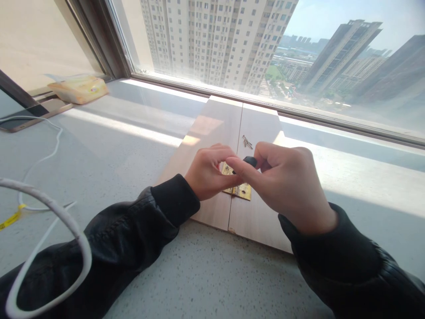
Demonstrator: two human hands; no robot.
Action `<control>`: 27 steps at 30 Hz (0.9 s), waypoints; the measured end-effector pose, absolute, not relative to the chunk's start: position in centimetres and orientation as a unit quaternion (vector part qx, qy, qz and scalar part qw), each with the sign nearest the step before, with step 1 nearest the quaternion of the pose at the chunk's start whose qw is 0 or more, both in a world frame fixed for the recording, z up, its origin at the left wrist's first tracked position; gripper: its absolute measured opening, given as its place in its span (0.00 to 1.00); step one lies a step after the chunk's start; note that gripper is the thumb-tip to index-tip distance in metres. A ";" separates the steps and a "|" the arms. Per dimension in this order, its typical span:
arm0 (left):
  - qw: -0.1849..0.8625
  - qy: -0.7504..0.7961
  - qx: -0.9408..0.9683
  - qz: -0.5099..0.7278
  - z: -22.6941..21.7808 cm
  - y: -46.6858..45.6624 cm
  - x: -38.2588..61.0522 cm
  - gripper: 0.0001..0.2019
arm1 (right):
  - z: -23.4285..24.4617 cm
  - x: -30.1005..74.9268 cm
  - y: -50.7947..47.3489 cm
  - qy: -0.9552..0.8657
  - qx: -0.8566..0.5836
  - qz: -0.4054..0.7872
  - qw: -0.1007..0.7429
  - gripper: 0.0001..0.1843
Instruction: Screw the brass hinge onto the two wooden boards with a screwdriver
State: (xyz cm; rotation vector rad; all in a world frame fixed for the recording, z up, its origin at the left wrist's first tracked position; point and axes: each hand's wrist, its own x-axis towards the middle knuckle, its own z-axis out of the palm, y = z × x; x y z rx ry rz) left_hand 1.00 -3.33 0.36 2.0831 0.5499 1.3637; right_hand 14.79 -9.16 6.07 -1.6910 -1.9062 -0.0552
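Brass hinge (pixel 239 189) under 2 hands, screwdriver (pixel 249 161) gripped.

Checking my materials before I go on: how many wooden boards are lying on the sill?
2. The left board and the right board lie side by side, edges meeting under the brass hinge, partly covered by both hands.

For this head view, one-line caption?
Both hands, left hand and right hand, work a black-handled tool over a brass hinge joining two boards.
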 end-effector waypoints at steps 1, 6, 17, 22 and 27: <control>0.307 0.211 0.781 0.500 0.4 -3.3 0.9 0.08 | 6.1 14.9 -9.2 -0.719 -0.630 -0.010 0.294 0.26; 0.365 0.173 0.803 0.437 0.2 -2.9 0.5 0.06 | 6.8 16.0 -9.2 -0.769 -0.532 0.158 0.317 0.17; 0.251 0.218 0.813 0.479 0.6 -3.1 0.9 0.13 | 7.0 16.3 -9.2 -0.730 -0.603 0.166 0.275 0.17; 0.236 0.178 0.835 0.465 0.6 -2.9 0.9 0.09 | 6.6 16.0 -9.1 -0.705 -0.639 0.099 0.290 0.19; 0.241 0.151 0.846 0.451 0.5 -2.5 0.4 0.06 | 6.8 16.6 -9.6 -0.747 -0.574 0.163 0.293 0.13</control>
